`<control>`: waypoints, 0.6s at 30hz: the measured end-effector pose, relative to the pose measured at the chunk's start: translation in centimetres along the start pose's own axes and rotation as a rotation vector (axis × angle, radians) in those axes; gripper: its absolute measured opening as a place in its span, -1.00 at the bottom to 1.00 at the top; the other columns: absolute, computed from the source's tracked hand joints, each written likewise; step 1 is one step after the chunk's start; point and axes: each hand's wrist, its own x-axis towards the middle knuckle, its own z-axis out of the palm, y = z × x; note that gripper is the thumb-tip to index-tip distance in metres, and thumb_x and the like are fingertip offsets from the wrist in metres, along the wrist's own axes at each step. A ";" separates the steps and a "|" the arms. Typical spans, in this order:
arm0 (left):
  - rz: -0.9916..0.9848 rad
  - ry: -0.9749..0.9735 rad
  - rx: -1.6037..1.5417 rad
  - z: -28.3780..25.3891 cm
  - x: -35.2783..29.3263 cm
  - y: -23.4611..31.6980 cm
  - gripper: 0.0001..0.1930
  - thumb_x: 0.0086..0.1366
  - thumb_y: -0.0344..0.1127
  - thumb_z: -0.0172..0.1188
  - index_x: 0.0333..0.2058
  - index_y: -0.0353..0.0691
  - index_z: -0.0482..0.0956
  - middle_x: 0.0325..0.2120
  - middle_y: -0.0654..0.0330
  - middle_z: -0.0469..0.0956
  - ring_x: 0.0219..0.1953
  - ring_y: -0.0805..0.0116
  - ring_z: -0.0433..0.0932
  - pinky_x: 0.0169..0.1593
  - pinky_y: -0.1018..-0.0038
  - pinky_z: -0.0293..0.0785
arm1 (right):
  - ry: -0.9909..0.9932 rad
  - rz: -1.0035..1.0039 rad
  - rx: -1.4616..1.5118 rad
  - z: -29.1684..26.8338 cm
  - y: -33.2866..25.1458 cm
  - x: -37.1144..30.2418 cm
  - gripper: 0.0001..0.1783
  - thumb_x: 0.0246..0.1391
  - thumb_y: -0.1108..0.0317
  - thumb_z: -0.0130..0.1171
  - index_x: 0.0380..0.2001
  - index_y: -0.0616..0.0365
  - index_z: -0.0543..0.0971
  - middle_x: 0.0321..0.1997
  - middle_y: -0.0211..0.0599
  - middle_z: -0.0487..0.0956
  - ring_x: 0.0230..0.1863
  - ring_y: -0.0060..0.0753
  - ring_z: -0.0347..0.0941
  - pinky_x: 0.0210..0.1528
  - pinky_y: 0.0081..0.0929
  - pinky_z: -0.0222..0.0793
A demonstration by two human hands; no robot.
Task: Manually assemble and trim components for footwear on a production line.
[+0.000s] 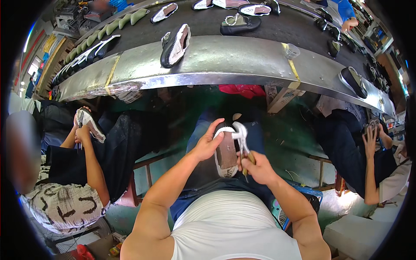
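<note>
A half-made shoe (227, 152) rests over my lap with its underside up, a brown insole ringed by a white turned-in edge. My left hand (205, 145) grips it near the far end, thumb on the white edge and fingers round the side. Closed round the yellowish handle of metal lasting pincers (241, 135) is my right hand (259, 168). Their bright head lies at the shoe's far right edge, slightly smeared by motion. Whether the jaws pinch the material, I cannot make out.
Ahead runs a dark conveyor belt (203, 27) with a metal edge (225, 56). A shoe (175, 46) leans on that edge, and several others stand on the belt. People sit at my left and right; the left person's hands (83, 133) hold a shoe (92, 125).
</note>
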 end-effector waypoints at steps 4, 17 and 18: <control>0.095 0.066 0.141 -0.8 -0.1 -1.7 -0.48 0.50 -0.21 0.00 0.37 -0.02 0.14 0.07 0.25 0.43 0.12 0.45 0.36 0.25 0.47 0.24 | 0.117 -0.146 0.340 -0.4 -3.2 0.8 -0.70 0.33 0.33 0.06 0.05 0.24 0.46 -0.28 -0.39 0.59 -0.40 -0.65 0.44 -0.39 -0.66 0.34; -0.022 0.059 0.077 -0.1 0.8 -0.2 -0.44 0.49 -0.12 0.03 0.37 -0.08 0.14 0.20 0.08 0.36 0.21 0.32 0.34 0.28 0.41 0.24 | -0.009 0.084 0.366 1.7 2.1 1.1 -0.75 0.32 0.41 0.04 0.00 0.29 0.50 -0.16 -0.27 0.61 -0.16 -0.50 0.52 -0.05 -0.51 0.45; -0.001 0.079 0.160 -0.5 0.8 -1.3 -0.43 0.49 -0.09 0.01 0.37 -0.11 0.14 0.27 0.02 0.28 0.30 0.25 0.27 0.33 0.38 0.18 | -0.010 0.080 0.366 1.3 2.3 1.1 -0.75 0.32 0.41 0.04 0.00 0.29 0.50 -0.16 -0.27 0.61 -0.16 -0.50 0.52 -0.05 -0.51 0.45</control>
